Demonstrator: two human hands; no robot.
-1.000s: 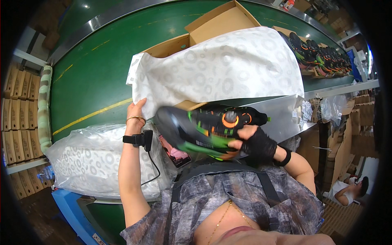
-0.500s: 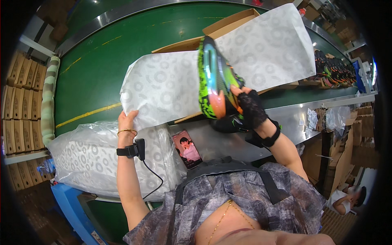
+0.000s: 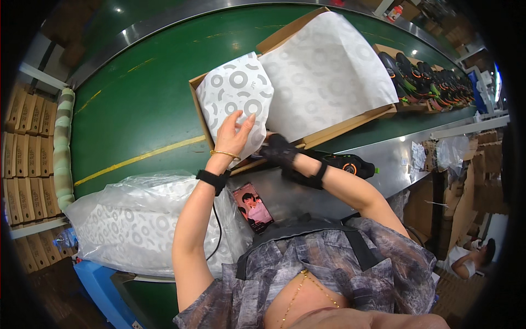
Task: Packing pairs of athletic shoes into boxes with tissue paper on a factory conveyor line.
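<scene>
An open cardboard shoe box (image 3: 350,123) lies on the green conveyor, lined with white tissue paper (image 3: 329,71) printed with grey rings. The paper's left part (image 3: 235,82) is folded over, covering what lies under it. My left hand (image 3: 233,137) rests against this fold, its fingers apart and slightly bent. Beside it, my right hand (image 3: 280,152), in a black lace glove, reaches to the box's near edge below the fold. Its fingertips are hidden there. A black sneaker (image 3: 350,164) with orange and green parts lies on the metal ledge behind my right forearm.
A plastic bag of printed tissue sheets (image 3: 137,225) lies near left. Close to my body is a phone-like rectangle (image 3: 253,208) showing a picture. Several sneakers (image 3: 427,82) stand in a row at far right. Stacked boxes (image 3: 33,156) fill the left side.
The sneaker in my right hand has gone out of sight by the box's left part. The paper's left end is now folded over. Both hands have come together.
</scene>
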